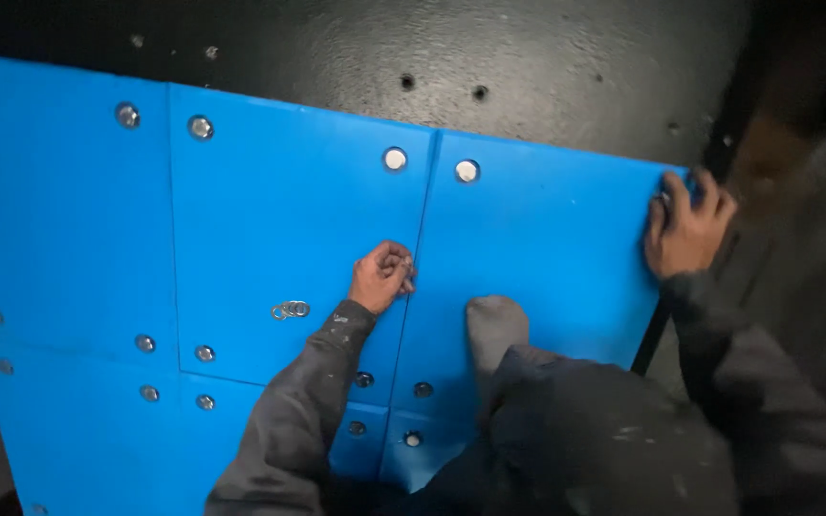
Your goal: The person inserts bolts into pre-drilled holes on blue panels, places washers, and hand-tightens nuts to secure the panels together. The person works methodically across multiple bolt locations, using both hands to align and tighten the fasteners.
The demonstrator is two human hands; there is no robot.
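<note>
My left hand [381, 275] is closed in a fist and rests on the seam between two blue panels; whether it holds anything small I cannot tell. A little left of it, a few metal washers [290, 310] lie together on the middle blue panel [289, 220]. My right hand [685, 231] grips the right edge of the right blue panel [537, 248], fingers curled over its upper corner. Both my sleeves are dark grey.
Round bolt heads [394, 159] fasten the panels near their corners, and some lower holes [363, 379] look dark. My grey-socked foot [496, 327] rests on the right panel. Black speckled metal [528, 57] with small holes lies beyond the panels.
</note>
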